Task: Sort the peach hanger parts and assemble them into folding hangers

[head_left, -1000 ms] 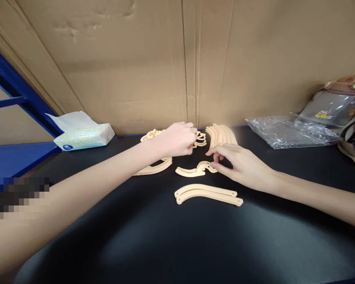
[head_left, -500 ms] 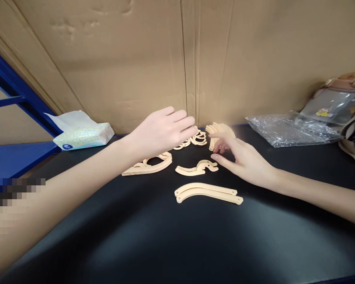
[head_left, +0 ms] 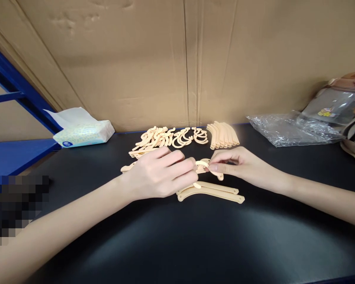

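Observation:
Between my two hands is a curved cream hook piece. My right hand pinches it between thumb and fingertips. My left hand is curled, back toward the camera, with a cream piece poking out below its fingers; its fingertips are mostly hidden. Behind the hook piece lies another cream piece, partly covered. Two long curved arms lie side by side on the black table in front of my hands. Beyond my left hand sit flat cream pieces, partly hidden.
Along the back are a heap of hooks, curled pieces, smaller curved ones and a row of curved arms. A tissue pack sits left; a crumpled plastic bag and a clear bag sit right.
My left hand has come down and nearer, uncovering the heap at the back. My right hand has closed on a hook piece. A cream piece now shows under my left fingers.

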Motion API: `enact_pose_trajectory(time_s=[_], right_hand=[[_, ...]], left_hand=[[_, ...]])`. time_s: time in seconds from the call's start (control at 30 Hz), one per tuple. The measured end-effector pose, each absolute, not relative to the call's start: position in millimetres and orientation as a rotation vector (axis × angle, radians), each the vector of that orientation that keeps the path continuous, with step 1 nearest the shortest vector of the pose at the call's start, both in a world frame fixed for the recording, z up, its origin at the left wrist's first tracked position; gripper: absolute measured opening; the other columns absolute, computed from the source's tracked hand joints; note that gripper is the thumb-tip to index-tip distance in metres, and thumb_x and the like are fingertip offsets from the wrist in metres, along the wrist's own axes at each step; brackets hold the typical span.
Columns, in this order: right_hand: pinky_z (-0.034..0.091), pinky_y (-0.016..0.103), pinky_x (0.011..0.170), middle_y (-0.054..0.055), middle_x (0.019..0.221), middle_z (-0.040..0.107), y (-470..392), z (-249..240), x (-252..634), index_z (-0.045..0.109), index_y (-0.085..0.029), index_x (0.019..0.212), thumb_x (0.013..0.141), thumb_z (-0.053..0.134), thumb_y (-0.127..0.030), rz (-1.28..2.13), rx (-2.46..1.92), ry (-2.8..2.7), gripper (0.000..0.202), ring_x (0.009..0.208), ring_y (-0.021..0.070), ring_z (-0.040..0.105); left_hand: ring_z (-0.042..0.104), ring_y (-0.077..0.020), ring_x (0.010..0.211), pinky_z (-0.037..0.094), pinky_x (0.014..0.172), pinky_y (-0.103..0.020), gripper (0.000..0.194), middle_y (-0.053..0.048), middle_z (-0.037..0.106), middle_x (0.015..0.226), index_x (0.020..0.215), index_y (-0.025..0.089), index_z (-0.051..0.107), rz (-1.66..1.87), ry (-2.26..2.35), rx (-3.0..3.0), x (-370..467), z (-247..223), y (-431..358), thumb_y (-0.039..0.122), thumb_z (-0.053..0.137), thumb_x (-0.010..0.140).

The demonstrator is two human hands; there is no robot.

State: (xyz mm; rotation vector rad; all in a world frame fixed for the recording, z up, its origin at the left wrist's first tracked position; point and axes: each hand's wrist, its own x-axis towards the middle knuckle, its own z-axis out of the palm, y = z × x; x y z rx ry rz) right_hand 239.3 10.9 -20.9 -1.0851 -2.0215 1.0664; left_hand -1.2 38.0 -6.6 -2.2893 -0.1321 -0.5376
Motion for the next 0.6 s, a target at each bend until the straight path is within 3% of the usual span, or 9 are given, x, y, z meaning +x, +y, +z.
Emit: enact_pose_trajectory(time_s=[0.17, 0.3, 0.4, 0.5, 0.6], right_hand=[[0.04, 0.025, 0.062, -0.002, 0.071, 0.058, 16.1, -25.4, 240.7, 0.066, -0.019, 0.077, 0.083, 0.06, -0.034, 1.241, -1.123, -1.884, 0.018, 0.066, 0.0109, 0.051], [0.037, 0.025, 0.058, -0.002, 0.067, 0.054, 20.8, -28.2, 244.0, 0.062, -0.017, 0.073, 0.082, 0.059, -0.031, 1.242, -1.145, -1.733, 0.016, 0.062, 0.0104, 0.046], [0.036, 0.025, 0.06, -0.001, 0.066, 0.053, 23.2, -31.4, 245.2, 0.059, -0.017, 0.07, 0.081, 0.059, -0.03, 1.232, -1.136, -1.644, 0.017, 0.062, 0.0103, 0.044], [0.036, 0.026, 0.061, -0.001, 0.067, 0.055, 24.5, -35.6, 245.0, 0.058, -0.017, 0.072, 0.081, 0.059, -0.029, 1.264, -1.098, -1.569, 0.015, 0.063, 0.0102, 0.046], [0.035, 0.026, 0.061, -0.001, 0.069, 0.056, 25.7, -39.1, 244.6, 0.059, -0.017, 0.076, 0.081, 0.06, -0.027, 1.304, -1.048, -1.512, 0.011, 0.065, 0.0104, 0.047]], left_hand=[[0.06, -0.0154, 0.081, 0.041, 0.068, -0.03, 0.019, -0.001, 0.068, 0.093, 0.095, 0.02, 0.059, -0.495, -0.441, -2.436, 5.1, -5.6, 31.9, 0.013, 0.041, 0.095], [0.057, -0.014, 0.096, 0.045, 0.078, -0.025, 0.02, -0.004, 0.061, 0.109, 0.114, 0.018, 0.05, -0.711, -0.869, -2.736, 1.8, -7.0, 17.3, 0.017, 0.046, 0.094], [0.056, -0.0149, 0.095, 0.046, 0.078, -0.026, 0.012, -0.004, 0.059, 0.108, 0.102, 0.02, 0.052, -0.661, -0.932, -2.895, -3.3, -9.8, 7.5, 0.028, 0.048, 0.094], [0.056, -0.0194, 0.096, 0.045, 0.079, -0.031, 0.017, -0.005, 0.061, 0.106, 0.084, 0.019, 0.053, -0.51, -0.738, -2.91, -4.6, -14.8, 3.6, 0.035, 0.052, 0.092], [0.055, -0.0235, 0.101, 0.044, 0.085, -0.036, 0.019, -0.008, 0.062, 0.109, 0.083, 0.017, 0.054, -0.441, -0.602, -2.854, -3.1, -21.3, 4.7, 0.035, 0.055, 0.09]])
